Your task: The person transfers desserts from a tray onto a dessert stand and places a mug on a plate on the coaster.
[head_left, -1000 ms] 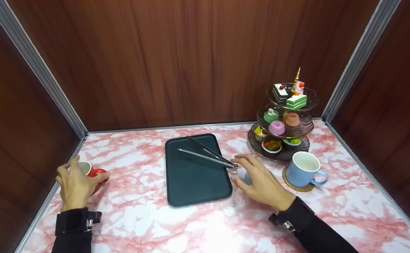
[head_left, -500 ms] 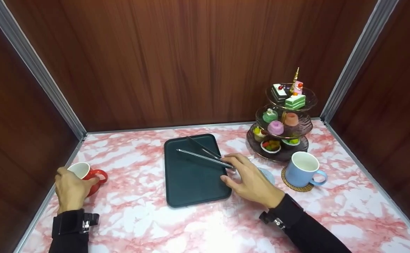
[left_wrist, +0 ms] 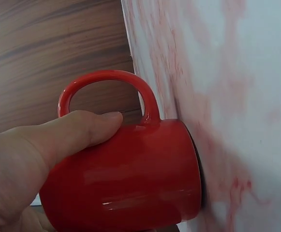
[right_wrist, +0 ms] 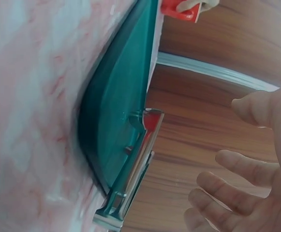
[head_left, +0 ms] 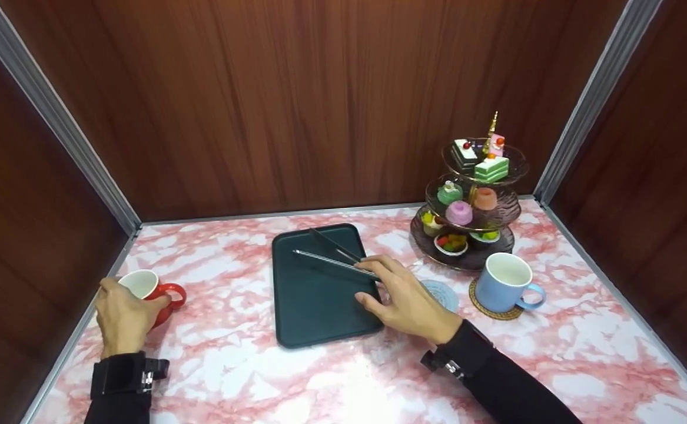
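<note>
On the table's left side my left hand (head_left: 122, 318) grips a red mug (head_left: 163, 312) with a white inside, fingers around its body. In the left wrist view the thumb presses the red mug (left_wrist: 130, 179) beside its handle, and the base is close to the tabletop. My right hand (head_left: 408, 300) hovers over the right edge of a dark green tray (head_left: 319, 324), fingers spread. Metal tongs (head_left: 328, 260) lie across that tray, their joined end hidden by my fingers. In the right wrist view, the right hand (right_wrist: 246, 193) is apart from the tongs (right_wrist: 135, 164).
A light blue coaster (head_left: 442, 294) lies partly behind my right hand. A blue mug (head_left: 501, 285) stands on a woven coaster (head_left: 499, 315) at the right. Behind is a three-tier stand (head_left: 425, 244) with several small cakes. Wooden panels (head_left: 261, 118) enclose the table.
My left hand has lowered from above the red mug's rim to grip its side, and the mug has shifted slightly right. My right hand has moved left over the tongs, uncovering the blue coaster.
</note>
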{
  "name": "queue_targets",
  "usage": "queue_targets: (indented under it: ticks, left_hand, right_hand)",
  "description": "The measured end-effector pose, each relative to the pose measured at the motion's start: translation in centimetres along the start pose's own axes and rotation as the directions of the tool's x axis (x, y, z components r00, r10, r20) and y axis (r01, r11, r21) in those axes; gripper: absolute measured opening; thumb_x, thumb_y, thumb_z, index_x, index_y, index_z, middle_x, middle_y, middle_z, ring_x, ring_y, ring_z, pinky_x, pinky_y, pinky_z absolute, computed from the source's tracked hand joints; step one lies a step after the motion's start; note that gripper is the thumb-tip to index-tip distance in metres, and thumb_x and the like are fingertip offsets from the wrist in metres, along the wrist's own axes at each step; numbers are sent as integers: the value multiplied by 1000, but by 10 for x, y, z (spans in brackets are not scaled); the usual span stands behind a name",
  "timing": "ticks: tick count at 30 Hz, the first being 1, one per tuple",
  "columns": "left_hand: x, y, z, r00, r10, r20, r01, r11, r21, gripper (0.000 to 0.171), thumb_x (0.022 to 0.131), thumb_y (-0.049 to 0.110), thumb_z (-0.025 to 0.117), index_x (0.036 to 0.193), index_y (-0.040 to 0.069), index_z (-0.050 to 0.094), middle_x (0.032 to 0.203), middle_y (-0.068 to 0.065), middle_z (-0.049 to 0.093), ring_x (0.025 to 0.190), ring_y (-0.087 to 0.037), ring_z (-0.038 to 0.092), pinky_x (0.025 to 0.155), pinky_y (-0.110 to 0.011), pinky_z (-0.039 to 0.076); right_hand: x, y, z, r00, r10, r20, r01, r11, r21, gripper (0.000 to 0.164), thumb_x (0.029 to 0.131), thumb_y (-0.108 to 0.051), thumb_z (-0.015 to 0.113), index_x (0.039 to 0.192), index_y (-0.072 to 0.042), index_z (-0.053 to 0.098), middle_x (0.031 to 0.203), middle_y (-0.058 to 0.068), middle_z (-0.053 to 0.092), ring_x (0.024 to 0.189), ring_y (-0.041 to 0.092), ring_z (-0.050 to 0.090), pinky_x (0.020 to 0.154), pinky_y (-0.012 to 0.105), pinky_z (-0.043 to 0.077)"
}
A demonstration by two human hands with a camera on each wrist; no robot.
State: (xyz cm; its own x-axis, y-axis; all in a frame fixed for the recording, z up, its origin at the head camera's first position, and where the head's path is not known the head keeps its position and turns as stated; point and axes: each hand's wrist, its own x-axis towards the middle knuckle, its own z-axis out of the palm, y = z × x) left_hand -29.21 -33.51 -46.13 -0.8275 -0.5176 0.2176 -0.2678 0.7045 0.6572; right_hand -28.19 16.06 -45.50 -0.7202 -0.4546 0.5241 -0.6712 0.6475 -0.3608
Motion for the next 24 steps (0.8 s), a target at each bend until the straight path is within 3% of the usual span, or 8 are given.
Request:
queue_targets:
  ticks: [7,24]
  left_hand:
    - [-7,12,5,998,53,-27,-53,998,-14,100,57,35,85,131,-2,29,121,-27,47,106,-45,49,95,-56,41]
    - [-27,51,14,985,167,-49,-168,985,-37,92,55,36,85,126,2,38,114,-23,52,102,-40,54,89,-53,46]
  right_hand:
    - [8,-7,3,1000,-17,-3,17,1000,-10,53,82,-45,61,131,-38,41,130,-13,46,119,0,43,99,30,42]
    - [25,-23,17,999,-22,25,22,1000,-5,52,83,-48,58,131,-40,40,128,-14,46,119,-1,42,102,30,40]
